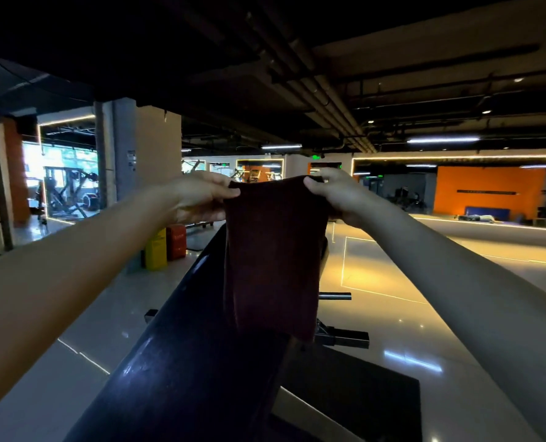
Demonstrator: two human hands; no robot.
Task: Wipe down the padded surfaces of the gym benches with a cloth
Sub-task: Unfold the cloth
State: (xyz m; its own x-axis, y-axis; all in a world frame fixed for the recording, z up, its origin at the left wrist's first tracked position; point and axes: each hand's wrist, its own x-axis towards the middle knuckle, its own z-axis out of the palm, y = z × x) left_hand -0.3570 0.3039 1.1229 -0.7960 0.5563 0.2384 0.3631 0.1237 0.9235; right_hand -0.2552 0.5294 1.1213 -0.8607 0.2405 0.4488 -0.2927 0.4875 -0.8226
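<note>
closest, at the bottom centre of the frame, a dark padded bench (pixel 176 362) is running from the lower edge up toward the middle, and its glossy surface is catching some light. just right of it a black floor mat (pixel 361 403) is lying on the shiny floor (pixel 424 314), and a metal bench frame (pixel 341 338) is sticking out to the right from behind the pad. above the bench, in the centre of the frame, a dark red cloth (pixel 271 256) is hanging straight down; i cannot tell if its lower edge is touching the pad. the left hand (pixel 201 196) is pinching the upper left corner of the cloth between thumb and fingers, and the right hand (pixel 335 196) is pinching the upper right corner in the same way, so the top edge is lying stretched between them. further back, at the middle left, a yellow box (pixel 156 250) and a red box (pixel 176 242) are standing side by side on the floor. far away, weight machines (pixel 70 193) are showing at the left near a bright window, and an orange wall (pixel 488 189) is glowing at the right.
</note>
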